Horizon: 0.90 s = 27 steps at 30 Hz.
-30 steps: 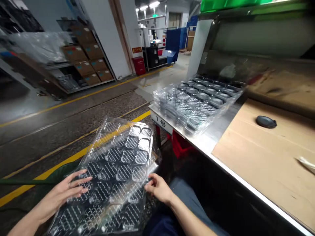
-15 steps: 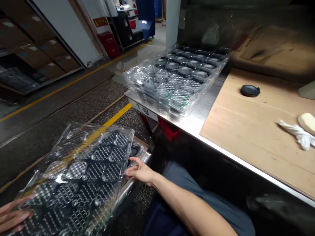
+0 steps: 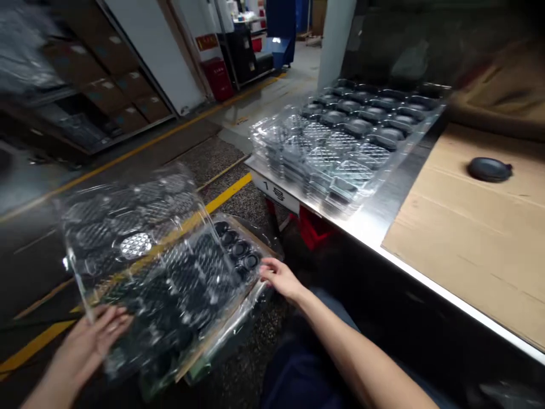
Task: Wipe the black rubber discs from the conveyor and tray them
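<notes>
My left hand (image 3: 91,341) grips the near-left edge of a clear plastic blister tray (image 3: 136,245) with rows of round ribbed pockets. It is tilted and blurred by motion, its left side raised. Beneath and right of it, black round parts (image 3: 240,248) sit in another layer of clear plastic on a carton wrapped in clear film (image 3: 238,326). Fingers curled, my right hand (image 3: 283,279) is at the right edge of this lower layer, apart from the raised tray. Whatever it pinches there is too unclear to name.
A stack of clear trays (image 3: 353,170), the top one partly filled with black round parts, stands on the metal bench (image 3: 366,227). Cardboard (image 3: 460,238) covers the bench's right, with one black round part (image 3: 489,169) on it. Below is a red bin (image 3: 313,230); shelved cartons (image 3: 100,94) stand far left.
My left hand has come up and rightward, lifting the tray's left side. The tray has shifted left off the black parts, exposing more. My right hand no longer touches the tray's edge. The view has turned left.
</notes>
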### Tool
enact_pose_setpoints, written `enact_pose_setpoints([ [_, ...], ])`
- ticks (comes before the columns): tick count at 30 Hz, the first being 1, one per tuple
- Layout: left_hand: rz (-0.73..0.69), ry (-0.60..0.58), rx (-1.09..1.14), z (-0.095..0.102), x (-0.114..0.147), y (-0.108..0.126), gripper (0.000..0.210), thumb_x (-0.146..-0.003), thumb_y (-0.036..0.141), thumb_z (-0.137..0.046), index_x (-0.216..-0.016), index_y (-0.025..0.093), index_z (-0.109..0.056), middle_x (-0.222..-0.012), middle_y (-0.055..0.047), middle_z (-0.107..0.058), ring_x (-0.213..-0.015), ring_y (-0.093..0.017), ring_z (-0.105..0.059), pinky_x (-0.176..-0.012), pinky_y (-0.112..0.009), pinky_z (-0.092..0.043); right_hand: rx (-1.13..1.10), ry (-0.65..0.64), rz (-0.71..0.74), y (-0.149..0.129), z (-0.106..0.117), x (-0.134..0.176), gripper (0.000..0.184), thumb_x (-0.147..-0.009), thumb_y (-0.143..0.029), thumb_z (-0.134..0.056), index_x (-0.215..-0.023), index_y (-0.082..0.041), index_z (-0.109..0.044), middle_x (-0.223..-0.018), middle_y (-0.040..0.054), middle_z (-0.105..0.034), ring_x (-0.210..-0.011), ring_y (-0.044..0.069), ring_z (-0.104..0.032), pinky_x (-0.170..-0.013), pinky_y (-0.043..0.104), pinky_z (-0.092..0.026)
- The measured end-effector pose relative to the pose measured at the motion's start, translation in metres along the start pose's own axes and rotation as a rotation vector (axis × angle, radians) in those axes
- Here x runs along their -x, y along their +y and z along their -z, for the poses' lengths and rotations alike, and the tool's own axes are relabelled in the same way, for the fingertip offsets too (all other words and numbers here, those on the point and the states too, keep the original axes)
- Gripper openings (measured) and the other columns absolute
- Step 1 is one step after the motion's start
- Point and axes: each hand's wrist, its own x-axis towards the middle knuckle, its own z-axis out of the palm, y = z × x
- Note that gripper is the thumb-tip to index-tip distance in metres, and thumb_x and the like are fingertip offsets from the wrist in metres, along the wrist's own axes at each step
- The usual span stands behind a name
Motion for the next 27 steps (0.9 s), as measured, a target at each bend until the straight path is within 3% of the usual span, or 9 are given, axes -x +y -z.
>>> enact_pose_setpoints([
  [3,0.143,-0.229,0.298,-0.017,0.025,-0.055,0.020,-0.072,0.003,-0.066,-0.077,0.021,-0.060,-0.082,0.005,-0.071,-0.079,-0.015,-0.069,-0.076,-0.035,-0.060,0.088,0.023,-0.026,0.017,0.025,0.015,0.038,-0.077,-0.042,-0.068,-0.103,-0.016,-0.058,-0.082,0.0004,-0.060,-0.067,0.012,-0.058,-0.053,0.022,-0.039],
  [5,0.222,-0.290,0.405,-0.045,0.049,-0.088,0.022,-0.073,0.001,-0.065,-0.081,0.020,-0.061,-0.093,0.002,-0.071,-0.080,-0.015,-0.068,-0.071,-0.031,-0.060,0.126,0.026,-0.047,0.034,0.034,0.026,0.035,-0.076,-0.042,-0.067,-0.099,-0.016,-0.059,-0.079,0.0009,-0.061,-0.064,0.012,-0.057,-0.052,0.022,-0.038],
  [9,0.307,-0.129,0.597,-0.114,0.087,-0.129,0.011,-0.084,0.007,-0.060,-0.086,0.017,-0.065,-0.091,-0.003,-0.069,-0.071,-0.009,-0.065,-0.056,-0.014,-0.053,0.205,0.023,-0.040,0.057,0.039,0.042,0.034,-0.077,-0.043,-0.065,-0.095,-0.015,-0.061,-0.081,0.0041,-0.063,-0.063,0.013,-0.056,-0.053,0.025,-0.039],
  [12,0.329,-0.035,0.685,-0.153,0.094,-0.141,0.009,-0.084,0.007,-0.062,-0.084,0.015,-0.065,-0.086,-0.003,-0.067,-0.068,-0.005,-0.064,-0.058,-0.009,-0.052,0.246,0.012,-0.024,0.061,0.043,0.047,0.035,-0.078,-0.047,-0.063,-0.095,-0.016,-0.062,-0.082,0.0045,-0.064,-0.065,0.015,-0.057,-0.056,0.026,-0.040],
  [15,0.320,-0.025,0.722,-0.177,0.093,-0.146,0.009,-0.082,0.007,-0.065,-0.085,0.016,-0.065,-0.086,-0.004,-0.067,-0.067,-0.006,-0.065,-0.058,-0.009,-0.052,0.215,0.016,-0.011,0.059,0.050,0.047,0.037,-0.079,-0.050,-0.062,-0.097,-0.017,-0.062,-0.083,0.0044,-0.064,-0.067,0.017,-0.058,-0.057,0.027,-0.041],
  [27,0.316,-0.017,0.723,-0.227,0.102,-0.159,0.025,-0.080,0.029,-0.072,-0.099,0.016,-0.064,-0.120,-0.008,-0.062,-0.093,-0.009,-0.065,-0.073,-0.010,-0.052,0.146,0.027,-0.032,0.065,0.054,0.042,0.042,-0.076,-0.052,-0.064,-0.099,-0.017,-0.064,-0.086,0.0053,-0.066,-0.068,0.016,-0.058,-0.057,0.025,-0.041],
])
